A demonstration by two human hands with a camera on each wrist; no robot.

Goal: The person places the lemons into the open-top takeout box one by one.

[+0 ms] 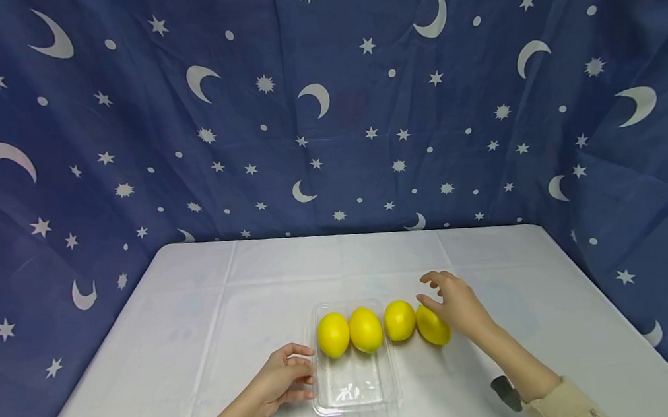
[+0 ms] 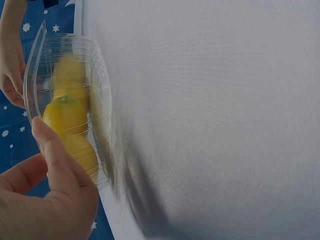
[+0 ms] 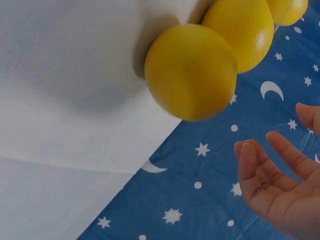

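A clear plastic container [image 1: 355, 382] lies on the table with two yellow lemons, one lemon [image 1: 333, 336] left and another lemon [image 1: 366, 330] right, side by side at its far end. My left hand [image 1: 286, 377] is at its left side, loosely bent fingertips right at the rim [image 2: 34, 95]. Outside the container to the right stand a third lemon [image 1: 400, 320] and, beside it, a fourth lemon [image 1: 433, 325], the nearest one in the right wrist view. My right hand [image 1: 452, 299] hovers by this fourth lemon, thumb and fingers spread apart, holding nothing.
A white cloth covers the table [image 1: 246, 295]. Behind and at both sides hangs a blue curtain [image 1: 354, 160] with moons and stars. A dark band [image 1: 506, 393] shows at my right wrist near the sleeve [image 1: 566, 407].
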